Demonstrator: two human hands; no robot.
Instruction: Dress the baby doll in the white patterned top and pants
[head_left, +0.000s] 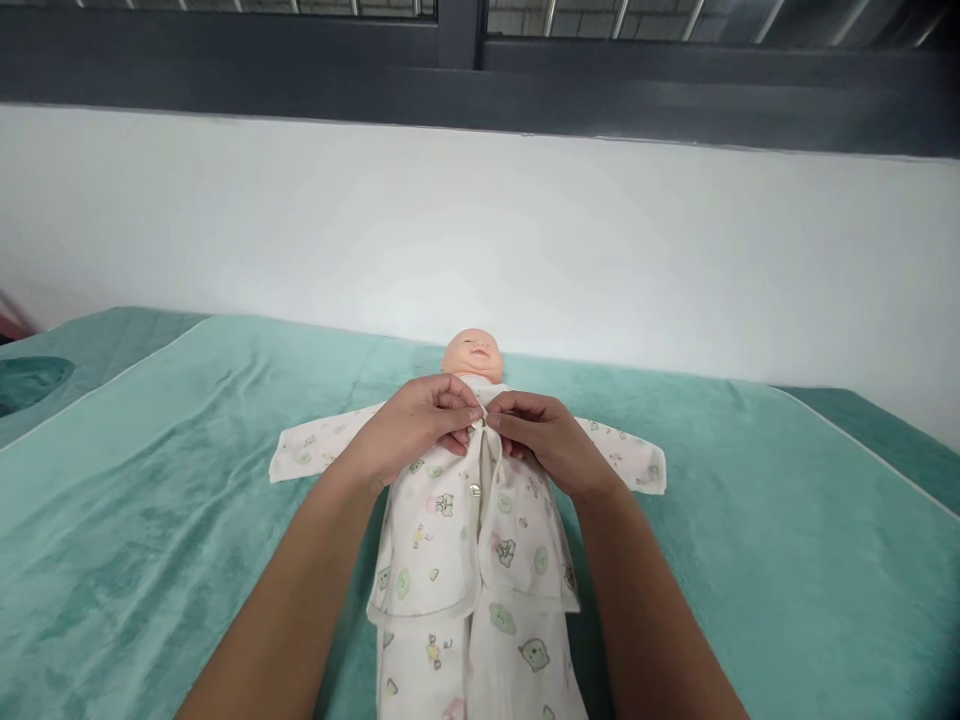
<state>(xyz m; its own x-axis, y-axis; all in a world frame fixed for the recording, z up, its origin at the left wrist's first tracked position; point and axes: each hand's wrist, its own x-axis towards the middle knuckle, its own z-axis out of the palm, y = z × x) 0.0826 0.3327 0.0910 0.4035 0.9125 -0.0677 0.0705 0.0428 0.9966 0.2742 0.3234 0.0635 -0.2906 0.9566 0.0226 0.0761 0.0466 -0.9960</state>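
Observation:
A baby doll (472, 353) lies on its back, dressed in a white long-sleeved baby jacket (435, 540) with small printed figures. Both sleeves stretch out to the sides. At the upper chest my left hand (427, 422) pinches one front edge of the jacket. Close against it, my right hand (544, 432) pinches the opposite edge, and the fingertips of both hands nearly meet. Below them the front hangs open in a narrow gap, with a round snap button (474, 490) showing on the left edge. Matching printed trousers (517, 660) cover the doll's legs.
A teal plush blanket (187, 520) spreads beneath the doll and to both sides. Behind its far edge rises a white wall (480, 230), topped by a dark window frame (461, 60) with bars. A darker teal fold (34, 383) lies at the far left.

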